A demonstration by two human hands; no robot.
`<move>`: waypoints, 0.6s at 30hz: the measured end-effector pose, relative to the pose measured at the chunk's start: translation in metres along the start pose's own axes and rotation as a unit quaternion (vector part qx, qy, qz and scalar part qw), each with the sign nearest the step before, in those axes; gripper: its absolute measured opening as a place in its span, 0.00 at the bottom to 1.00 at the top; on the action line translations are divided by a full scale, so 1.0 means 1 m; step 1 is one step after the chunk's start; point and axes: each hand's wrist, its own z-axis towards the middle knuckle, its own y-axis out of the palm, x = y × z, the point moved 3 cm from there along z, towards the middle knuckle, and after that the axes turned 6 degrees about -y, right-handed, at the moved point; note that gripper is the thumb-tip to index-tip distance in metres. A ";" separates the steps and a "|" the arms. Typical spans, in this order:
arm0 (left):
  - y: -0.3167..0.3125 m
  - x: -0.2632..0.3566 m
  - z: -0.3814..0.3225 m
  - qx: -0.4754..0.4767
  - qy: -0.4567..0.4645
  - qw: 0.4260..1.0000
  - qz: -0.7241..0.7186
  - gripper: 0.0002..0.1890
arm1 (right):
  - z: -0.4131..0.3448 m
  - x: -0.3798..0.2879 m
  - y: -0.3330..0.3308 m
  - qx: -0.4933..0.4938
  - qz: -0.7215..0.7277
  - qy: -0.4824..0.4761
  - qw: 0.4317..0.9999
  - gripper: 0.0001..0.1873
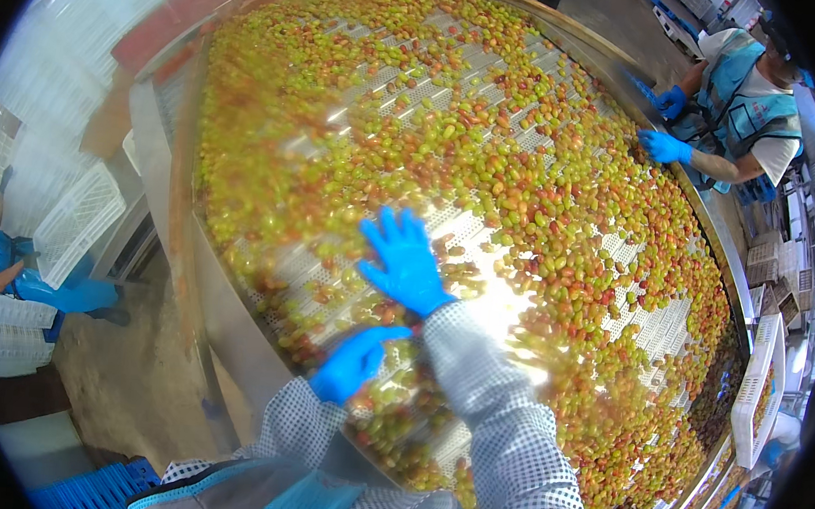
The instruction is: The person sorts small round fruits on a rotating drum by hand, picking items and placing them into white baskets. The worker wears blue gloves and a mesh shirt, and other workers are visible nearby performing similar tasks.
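Observation:
Many small oval fruits (567, 238), green, yellow and red, lie spread over a perforated metal sorting table (453, 224); they look like jujubes or small tomatoes, I cannot tell which. My right hand (404, 265), in a blue glove, is over the fruit with its fingers spread and nothing in it. Below and to its left is my left hand (356, 365), gloved in blue too, near the table's near edge. One finger points right; the others look curled, and whether they hold a fruit is hidden. Checked sleeves cover both my forearms.
A metal rim (240, 284) borders the table. Across it, a co-worker (749, 109) in blue gloves reaches to the fruit. Another person (12, 259) at the left is beside a white crate (79, 225). White crates (756, 389) stand at the right edge; a blue crate (94, 492) is lower left.

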 end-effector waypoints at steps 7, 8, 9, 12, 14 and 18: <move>0.011 -0.021 0.020 -0.005 -0.062 0.992 -0.113 0.26 | 0.026 0.139 -0.077 0.030 -0.165 0.125 0.978 0.36; 0.013 -0.024 0.022 -0.005 -0.077 0.988 -0.135 0.27 | 0.014 0.156 -0.090 0.027 -0.165 0.139 0.976 0.36; 0.015 -0.025 0.024 0.003 -0.083 0.985 -0.149 0.26 | -0.002 0.170 -0.105 0.015 -0.167 0.155 0.973 0.35; 0.021 -0.022 0.023 0.010 -0.082 0.988 -0.134 0.26 | -0.067 0.189 -0.134 0.036 -0.234 0.289 0.928 0.38; 0.026 -0.015 0.020 -0.005 -0.029 0.995 -0.097 0.27 | -0.120 0.192 -0.148 0.050 -0.253 0.360 0.897 0.41; 0.041 -0.015 0.016 0.015 -0.039 0.999 -0.019 0.22 | -0.225 0.170 -0.159 0.079 -0.268 0.442 0.852 0.46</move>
